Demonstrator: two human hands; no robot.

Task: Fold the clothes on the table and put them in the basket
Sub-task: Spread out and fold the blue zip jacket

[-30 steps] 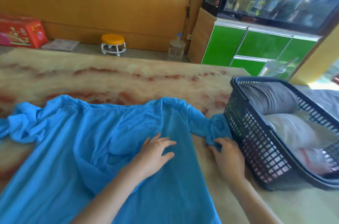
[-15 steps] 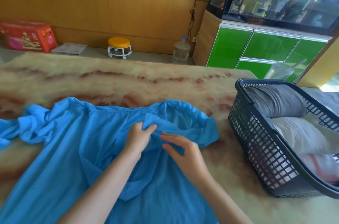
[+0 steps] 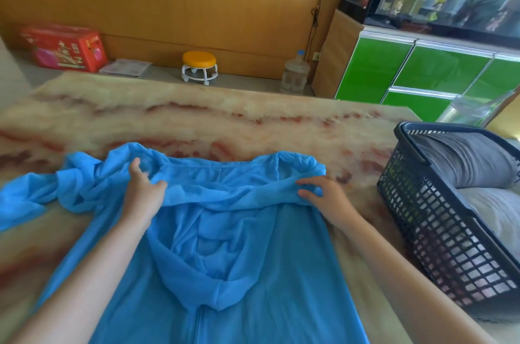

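A blue garment (image 3: 225,233) is spread on the marbled table (image 3: 197,118), its lower part running off the near edge of the view and its shoulder line turned away from the person. Its hood (image 3: 208,270) is laid flat over the body of the cloth, pointing toward the person, with a zip line (image 3: 197,324) seen below it. One sleeve (image 3: 25,202) is bunched and trailed out to the left on the table. The left shoulder is gripped by the left hand (image 3: 143,194), whose fingers and thumb are curled round a raised fold of the cloth. The right shoulder is pinched by the right hand (image 3: 329,200), with the fingertips closed on the edge of the cloth. The two hands are held well apart, and the cloth between them is drawn into a long ridge. A dark basket (image 3: 439,231) is set on the table to the right, near the garment but not touching it; a grey bundle (image 3: 472,157) and a white one (image 3: 498,211) are seen inside. Beyond the table, a red box (image 3: 64,48), a yellow stool (image 3: 199,66), a water bottle (image 3: 295,73) and a green cabinet (image 3: 408,73) are ranged along the wall.
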